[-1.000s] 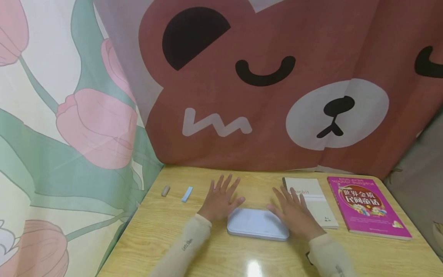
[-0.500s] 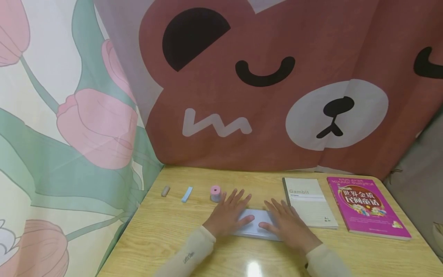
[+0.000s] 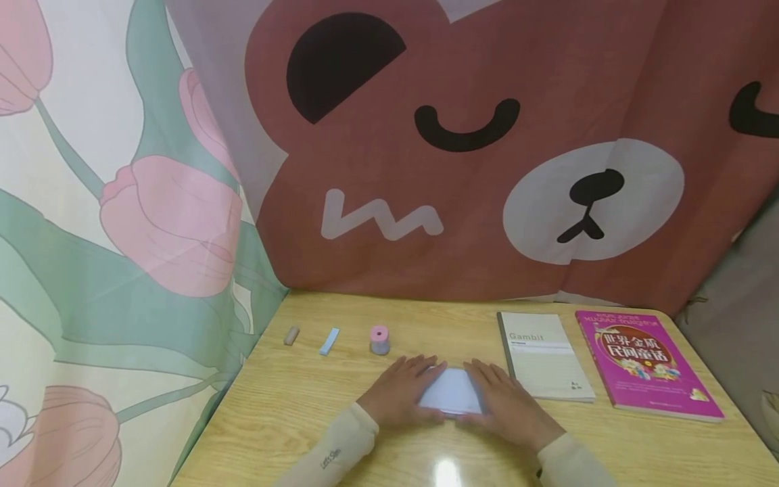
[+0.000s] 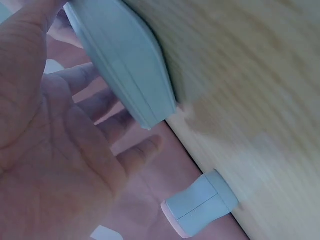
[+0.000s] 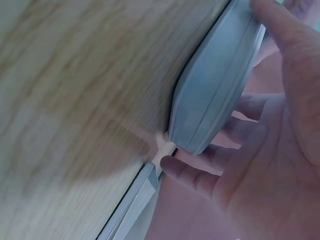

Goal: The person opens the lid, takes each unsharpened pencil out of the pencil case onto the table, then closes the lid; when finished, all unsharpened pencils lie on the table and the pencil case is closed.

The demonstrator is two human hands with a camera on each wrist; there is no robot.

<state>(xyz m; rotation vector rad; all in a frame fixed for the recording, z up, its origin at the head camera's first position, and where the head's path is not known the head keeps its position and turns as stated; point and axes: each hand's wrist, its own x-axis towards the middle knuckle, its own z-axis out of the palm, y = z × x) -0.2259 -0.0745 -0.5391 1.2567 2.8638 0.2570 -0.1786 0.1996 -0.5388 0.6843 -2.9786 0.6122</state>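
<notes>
A flat, pale blue hard-shell pencil case (image 3: 450,391) lies on the wooden table (image 3: 292,419) in front of me. My left hand (image 3: 398,392) grips its left end and my right hand (image 3: 508,409) its right end. Both thumbs lie along the near edge, while the other fingers reach over to the far side. In the left wrist view the side of the pencil case (image 4: 125,65) shows a seam, with the thumb at its upper end. The right wrist view has the pencil case (image 5: 215,80) between thumb and fingers, with the little finger held off it.
Behind the left hand stands a pink-topped, waisted grey cylinder (image 3: 379,340) with a hole. Farther left lie a light blue strip (image 3: 329,341) and a small brown stub (image 3: 291,335). To the right are a "Gambit" notebook (image 3: 541,355) and a magenta book (image 3: 651,365).
Both hands have come down from above the pencil case and closed in on its ends. The pink-topped cylinder, hidden by the left hand at first, now shows fully. The pencil case stays in place.
</notes>
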